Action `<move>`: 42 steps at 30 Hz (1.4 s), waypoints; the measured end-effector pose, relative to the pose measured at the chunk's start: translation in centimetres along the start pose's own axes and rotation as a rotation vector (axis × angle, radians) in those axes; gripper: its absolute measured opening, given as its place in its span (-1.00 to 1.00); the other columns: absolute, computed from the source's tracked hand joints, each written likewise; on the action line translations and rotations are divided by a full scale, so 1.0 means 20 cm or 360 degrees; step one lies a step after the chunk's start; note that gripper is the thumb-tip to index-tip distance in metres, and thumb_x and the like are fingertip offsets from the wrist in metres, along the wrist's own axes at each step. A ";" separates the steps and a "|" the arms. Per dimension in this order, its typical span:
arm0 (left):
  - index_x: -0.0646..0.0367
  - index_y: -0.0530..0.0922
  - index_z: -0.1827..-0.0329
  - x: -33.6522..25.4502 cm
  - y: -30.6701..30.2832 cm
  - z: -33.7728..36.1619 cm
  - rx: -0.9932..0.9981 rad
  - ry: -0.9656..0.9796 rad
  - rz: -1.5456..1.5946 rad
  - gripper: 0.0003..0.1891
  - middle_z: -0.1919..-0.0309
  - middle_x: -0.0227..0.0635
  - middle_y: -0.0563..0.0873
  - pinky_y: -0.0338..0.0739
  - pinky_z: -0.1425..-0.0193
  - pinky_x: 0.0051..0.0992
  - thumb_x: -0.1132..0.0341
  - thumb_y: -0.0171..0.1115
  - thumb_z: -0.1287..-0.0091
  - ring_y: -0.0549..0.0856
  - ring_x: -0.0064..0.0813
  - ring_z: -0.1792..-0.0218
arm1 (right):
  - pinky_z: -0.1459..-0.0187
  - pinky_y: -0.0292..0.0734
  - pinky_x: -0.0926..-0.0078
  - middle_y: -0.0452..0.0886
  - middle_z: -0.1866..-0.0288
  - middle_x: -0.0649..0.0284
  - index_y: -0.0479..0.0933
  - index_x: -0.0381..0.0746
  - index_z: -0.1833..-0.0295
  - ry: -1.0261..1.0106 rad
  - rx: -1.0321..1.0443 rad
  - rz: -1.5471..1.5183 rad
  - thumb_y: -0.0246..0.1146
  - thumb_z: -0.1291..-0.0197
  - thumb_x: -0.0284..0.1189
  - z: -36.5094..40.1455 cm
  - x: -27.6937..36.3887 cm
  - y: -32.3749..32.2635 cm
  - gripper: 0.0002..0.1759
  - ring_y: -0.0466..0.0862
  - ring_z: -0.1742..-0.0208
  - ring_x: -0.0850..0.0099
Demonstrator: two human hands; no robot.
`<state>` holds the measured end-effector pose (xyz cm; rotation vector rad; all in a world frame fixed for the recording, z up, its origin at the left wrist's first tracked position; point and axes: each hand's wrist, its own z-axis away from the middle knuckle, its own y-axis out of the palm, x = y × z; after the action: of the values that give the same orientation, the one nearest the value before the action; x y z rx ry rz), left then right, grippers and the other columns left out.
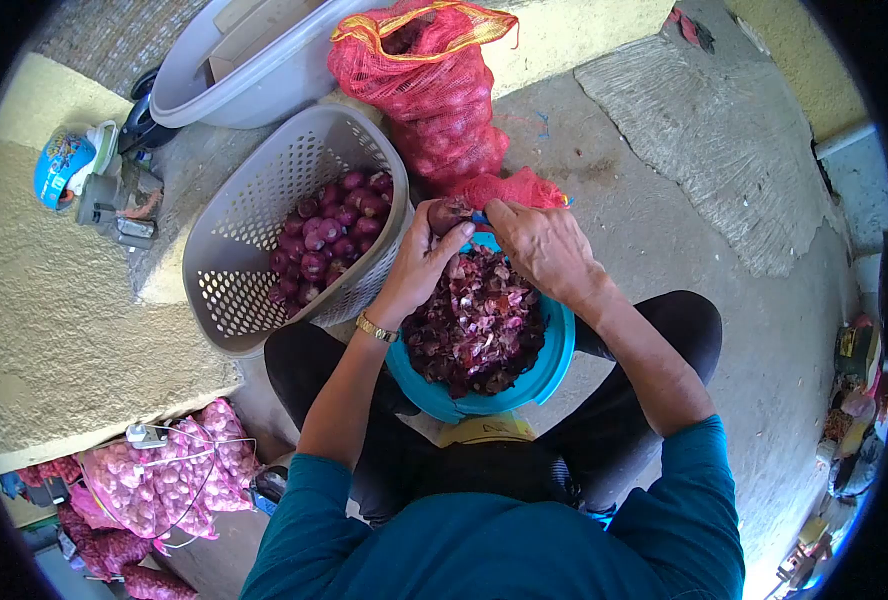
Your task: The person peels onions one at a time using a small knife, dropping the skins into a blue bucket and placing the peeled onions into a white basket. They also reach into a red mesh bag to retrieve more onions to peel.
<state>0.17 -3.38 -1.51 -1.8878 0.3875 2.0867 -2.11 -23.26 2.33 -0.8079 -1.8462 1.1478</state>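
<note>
My left hand (pixel 422 262) grips a small red onion (pixel 448 213) over a teal bowl (pixel 554 368) full of purple onion skins (pixel 477 325). My right hand (pixel 544 245) meets it from the right, fingers closed on a blue-handled knife (pixel 479 217) whose blade is hidden against the onion. The bowl rests between my knees. Just left of the hands stands a tilted grey plastic basket (pixel 239 260) holding peeled purple onions (pixel 329 235).
A red mesh sack of onions (pixel 434 90) stands behind the bowl, with a grey tub (pixel 234 90) at the back left. More pink mesh bags (pixel 164 480) lie at the lower left. A raised concrete step (pixel 54 320) runs along the left.
</note>
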 end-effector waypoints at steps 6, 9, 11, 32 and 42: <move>0.22 0.36 -0.14 -0.01 0.00 0.01 -0.0023 -0.0079 -0.0090 -0.60 0.42 -0.50 0.53 0.46 0.44 -0.63 0.14 0.24 -0.46 0.50 -0.74 0.52 | 0.45 0.55 0.12 0.59 0.45 0.10 0.37 -0.20 0.24 0.0042 0.0069 -0.0002 0.11 -0.29 -0.44 0.00 0.02 0.00 -0.92 0.69 0.41 0.05; 0.22 0.36 -0.11 0.01 0.01 0.00 -0.0092 -0.0024 -0.0084 -0.63 0.44 -0.50 0.52 0.46 0.45 -0.62 0.15 0.22 -0.47 0.49 -0.73 0.53 | 0.45 0.57 0.12 0.60 0.45 0.09 0.37 -0.20 0.23 0.0031 0.0035 -0.0016 0.11 -0.27 -0.46 0.00 0.02 0.03 -0.94 0.70 0.40 0.05; 0.22 0.36 -0.10 0.00 0.01 0.01 -0.0090 -0.0018 -0.0069 -0.64 0.44 -0.49 0.51 0.46 0.45 -0.62 0.15 0.21 -0.48 0.49 -0.73 0.53 | 0.44 0.57 0.13 0.62 0.44 0.08 0.37 -0.20 0.21 0.0057 0.0073 0.0021 0.11 -0.25 -0.48 -0.02 0.02 0.04 -0.95 0.71 0.40 0.04; 0.21 0.34 -0.13 0.01 0.04 0.02 -0.0034 -0.0064 -0.0049 -0.66 0.29 -0.42 0.56 0.43 0.48 -0.62 0.22 0.21 -0.48 0.51 -0.72 0.52 | 0.37 0.58 0.19 0.59 0.37 0.14 0.35 -0.20 0.08 0.0095 0.0100 0.0130 0.17 -0.18 -0.50 0.01 0.03 0.07 -0.79 0.70 0.36 0.12; 0.17 0.32 -0.18 -0.09 -0.02 0.12 -0.0039 0.0002 0.0278 -0.67 0.36 -0.46 0.54 0.42 0.46 -0.68 0.24 0.17 -0.50 0.49 -0.75 0.53 | 0.47 0.56 0.13 0.65 0.40 0.12 0.37 -0.19 0.10 0.0366 0.0176 0.0219 0.13 -0.27 -0.51 0.07 -0.17 0.06 -0.88 0.71 0.43 0.13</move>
<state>-1.66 -2.17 0.45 -1.9317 0.5476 2.2098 -1.60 -26.12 -0.13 -0.9724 -1.5450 1.1784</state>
